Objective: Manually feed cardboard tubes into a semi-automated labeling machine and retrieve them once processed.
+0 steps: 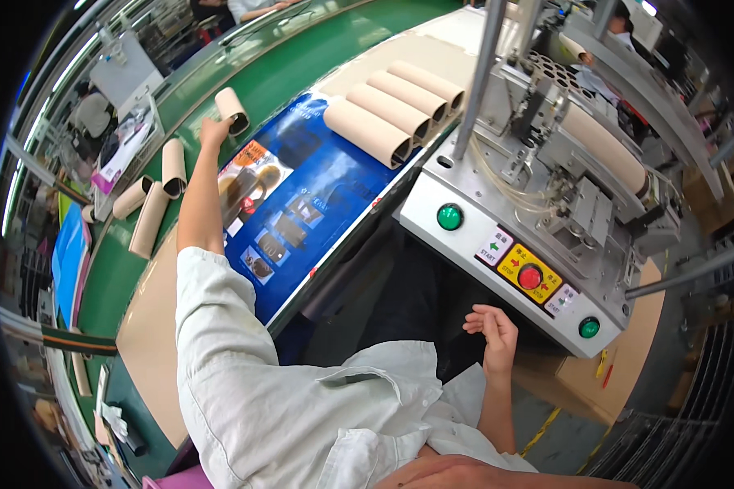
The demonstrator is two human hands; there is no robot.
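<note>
1. Head view, left hand (213, 131): arm stretched forward, fingers clamped on the near end of a hollow tan cardboard tube (229, 103); exact finger placement too small to tell. Tube sits over the far-left edge of the work area, tilted, dark open end toward the person.
2. Right hand (495, 332): holds nothing, fingers loosely curled, just in front of the machine's control panel, not touching it. Hands well apart.
3. Under and around the held tube: long green work surface (192, 122). Three loose tan tubes (150, 216) lie on it, left of the left forearm, close together at differing angles.
4. Right of the held tube: glossy blue printed sheet (326, 193) with small product pictures. Row of four tan cardboard tubes (387, 112) side by side at its far right end, open ends toward the machine.
5. Right: silver metal machine (583, 216), another tan cardboard tube (605, 147) lying in its upper part. Whitish sloped control panel (468, 234) in front: round green button (449, 217) near each end, red round button (530, 277) on a yellow plate between.
6. Person wears a pale long shirt (228, 334), left sleeve up to about the elbow.
</note>
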